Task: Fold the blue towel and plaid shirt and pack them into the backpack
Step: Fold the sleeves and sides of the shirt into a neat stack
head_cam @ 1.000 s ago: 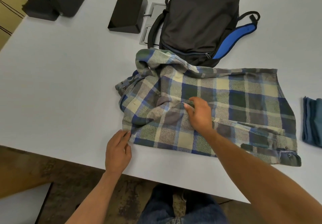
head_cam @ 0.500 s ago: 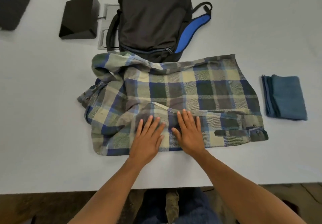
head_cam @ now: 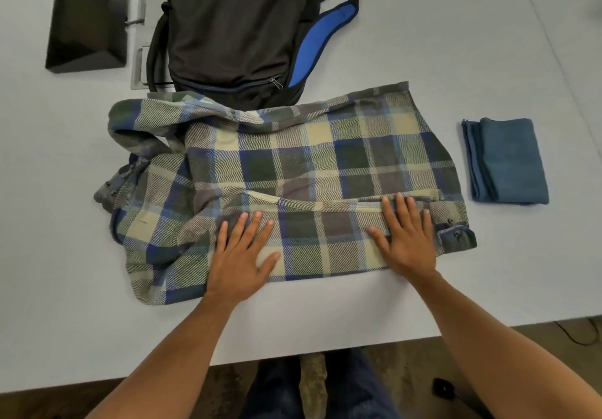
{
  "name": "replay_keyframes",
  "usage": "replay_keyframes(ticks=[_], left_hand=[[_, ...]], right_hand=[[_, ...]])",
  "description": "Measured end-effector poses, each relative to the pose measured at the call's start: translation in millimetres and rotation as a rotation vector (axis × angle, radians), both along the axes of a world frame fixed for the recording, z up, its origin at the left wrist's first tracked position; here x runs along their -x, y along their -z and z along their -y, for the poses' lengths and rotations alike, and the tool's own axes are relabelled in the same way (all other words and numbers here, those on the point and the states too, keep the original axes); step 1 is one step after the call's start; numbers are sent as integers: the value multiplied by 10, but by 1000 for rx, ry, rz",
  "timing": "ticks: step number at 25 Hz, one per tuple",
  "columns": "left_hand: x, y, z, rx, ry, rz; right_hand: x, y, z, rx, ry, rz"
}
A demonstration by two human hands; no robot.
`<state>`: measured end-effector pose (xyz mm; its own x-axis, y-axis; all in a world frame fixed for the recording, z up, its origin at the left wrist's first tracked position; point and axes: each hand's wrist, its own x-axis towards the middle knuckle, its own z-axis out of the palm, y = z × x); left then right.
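My two hands have slid apart since half a second ago, when they lay side by side at the middle of the shirt's near fold; now my left hand (head_cam: 242, 255) lies flat, fingers straight and spread, on the left part of that folded band, and my right hand (head_cam: 405, 234) lies flat in the same way near the buttoned cuff at the right end; neither hand holds anything, both only press the cloth down. The plaid shirt (head_cam: 293, 171) lies spread across the worktop (head_cam: 456, 44) before me, its near edge turned up into a smoothed strip, its left side bunched and wrinkled with a sleeve lumped at the far left; its far edge touches the foot of the backpack (head_cam: 237, 28), which lies behind it with the front zip seemingly closed; the blue towel (head_cam: 508, 161) sits already folded, apart to the right of the shirt; a black box (head_cam: 86, 24) stands at the far left. I judge this to be the shirt-folding step, part done; next I would need to tidy the bunched left side and fold the shirt over into a packet small enough for the backpack.
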<state>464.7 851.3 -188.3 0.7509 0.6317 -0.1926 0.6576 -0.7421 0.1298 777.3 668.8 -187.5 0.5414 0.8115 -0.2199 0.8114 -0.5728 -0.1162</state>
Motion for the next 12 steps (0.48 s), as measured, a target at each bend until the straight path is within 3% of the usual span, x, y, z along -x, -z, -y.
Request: replay_keyframes(ticks=[12], left_hand=[[-25,-17,6,-11,-11,-23]], right_hand=[[-607,-23,336,17,29,20]])
